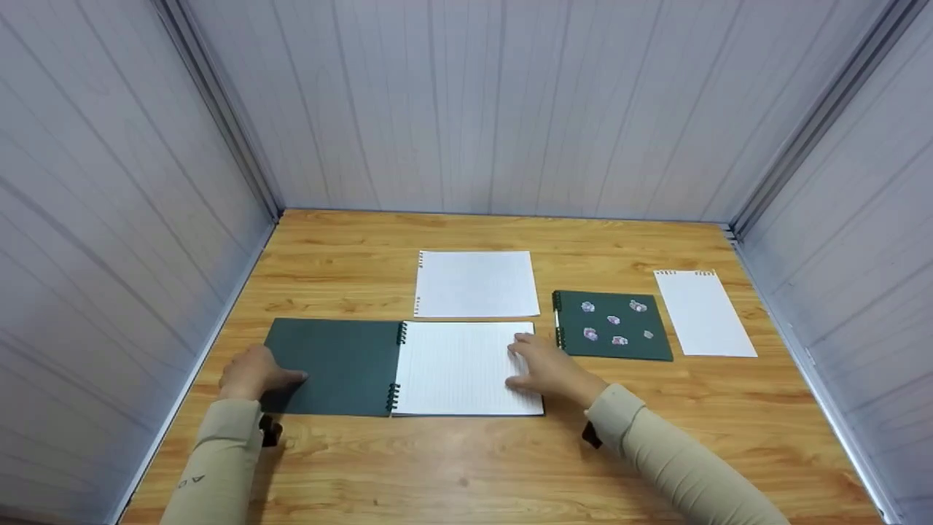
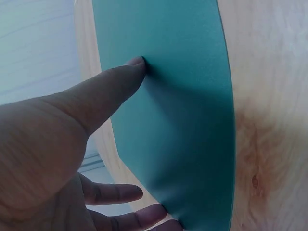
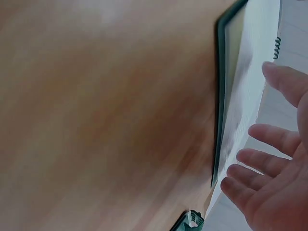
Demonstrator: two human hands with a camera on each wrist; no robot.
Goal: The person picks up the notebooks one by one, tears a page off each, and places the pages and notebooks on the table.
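Note:
A spiral notebook lies open flat on the table, its dark green cover point(image 1: 339, 368) on the left and a lined page point(image 1: 459, 368) on the right. My left hand point(image 1: 251, 373) rests at the cover's outer left edge. In the left wrist view its thumb point(image 2: 115, 84) touches the cover's inner face, while the other fingertips meet the edge. Over the right side of the lined page is my right hand point(image 1: 550, 368), thumb and fingers spread apart. The right wrist view shows those fingers point(image 3: 269, 163) extended beside the page stack, with nothing between them.
Behind the notebook lies a loose torn sheet point(image 1: 477, 284). To the right is a smaller green spiral notebook point(image 1: 616, 350) with several flower stickers, and beyond it another loose sheet point(image 1: 705, 313). Pale panel walls point(image 1: 466, 109) enclose the wooden table point(image 1: 452, 474) at the back and sides.

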